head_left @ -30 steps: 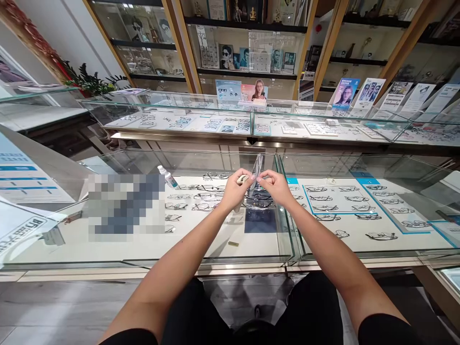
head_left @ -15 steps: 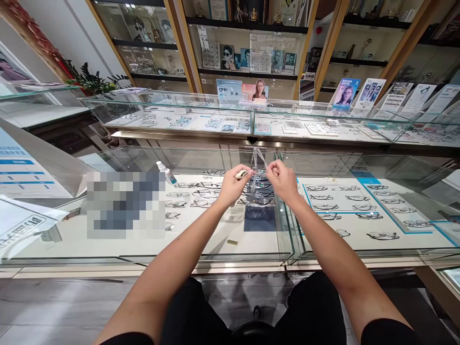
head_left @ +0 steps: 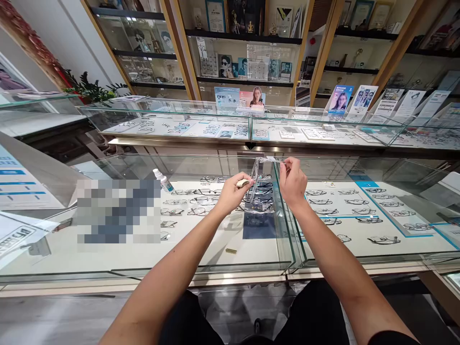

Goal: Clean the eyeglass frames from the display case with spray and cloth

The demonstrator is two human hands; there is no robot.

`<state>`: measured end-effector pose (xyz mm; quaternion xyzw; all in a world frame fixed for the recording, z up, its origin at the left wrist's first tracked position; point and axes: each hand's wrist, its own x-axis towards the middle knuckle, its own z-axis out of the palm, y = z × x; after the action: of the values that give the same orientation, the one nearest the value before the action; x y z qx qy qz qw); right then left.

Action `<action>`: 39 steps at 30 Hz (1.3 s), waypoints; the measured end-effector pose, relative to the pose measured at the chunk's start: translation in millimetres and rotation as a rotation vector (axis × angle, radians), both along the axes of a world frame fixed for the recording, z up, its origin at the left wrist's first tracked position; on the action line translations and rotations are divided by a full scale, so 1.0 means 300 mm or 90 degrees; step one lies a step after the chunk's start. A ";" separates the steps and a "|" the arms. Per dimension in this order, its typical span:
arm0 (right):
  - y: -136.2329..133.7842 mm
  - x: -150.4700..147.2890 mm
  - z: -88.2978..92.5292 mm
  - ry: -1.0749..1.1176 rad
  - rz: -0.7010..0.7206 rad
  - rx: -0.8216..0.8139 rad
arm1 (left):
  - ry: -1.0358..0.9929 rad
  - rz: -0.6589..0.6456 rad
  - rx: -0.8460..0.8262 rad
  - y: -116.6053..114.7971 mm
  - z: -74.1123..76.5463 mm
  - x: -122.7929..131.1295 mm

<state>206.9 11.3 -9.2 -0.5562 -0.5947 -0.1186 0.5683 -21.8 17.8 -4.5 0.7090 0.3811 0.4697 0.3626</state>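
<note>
Small brass piece [head_left: 231,250] lies on the glass counter [head_left: 143,268]. Above the counter, left hand [head_left: 232,191], grip closed on a beige pad [head_left: 242,183], meets the clear glasses [head_left: 256,175]. Right hand [head_left: 293,184] grip pinches their raised temple. Spray bottle [head_left: 162,179] stands farther left.

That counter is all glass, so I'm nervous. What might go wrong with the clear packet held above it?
The clear packet hangs from fingertip pinches of the left hand and right hand over the glass counter; a slip would likely drop it on the glass. The left hand also grips a small beige piece, which may weaken its hold.
</note>
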 end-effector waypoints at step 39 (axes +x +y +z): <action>-0.018 -0.081 -0.057 -0.166 0.032 -0.098 | -0.256 0.199 0.039 0.035 -0.003 -0.022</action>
<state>182.5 6.0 -26.4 -0.5629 -0.6845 -0.1292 0.4448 -28.5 28.3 -5.5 0.5442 0.3919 0.6632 0.3324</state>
